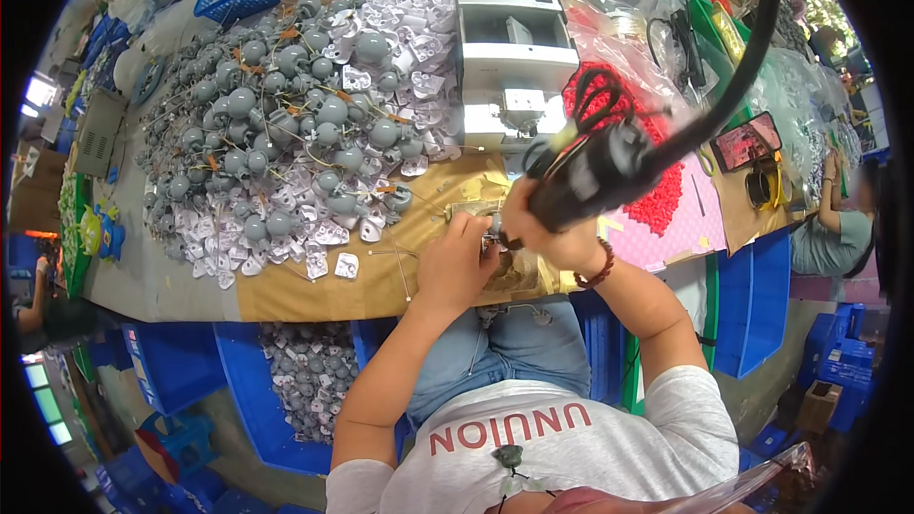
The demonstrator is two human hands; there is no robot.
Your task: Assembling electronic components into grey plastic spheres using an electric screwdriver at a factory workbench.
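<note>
1. A small grey part (494, 225) sits at the left hand's fingertips, just above the table (305, 303); its details are too small to tell.
2. The left hand (451, 265) pinches that part between thumb and fingers.
3. The right hand (557, 243), fingers curled, grips a black power screwdriver (595, 174), close beside the left fingers.
4. Beyond the fingers stands a white machine (519, 65).
5. Left of them: piled grey balls (332, 110) and white pieces (347, 266).
6. Right: red pieces (660, 202).

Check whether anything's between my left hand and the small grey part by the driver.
Nothing visible: the left hand touches the grey part. The driver, in the right hand, is to its right.
</note>
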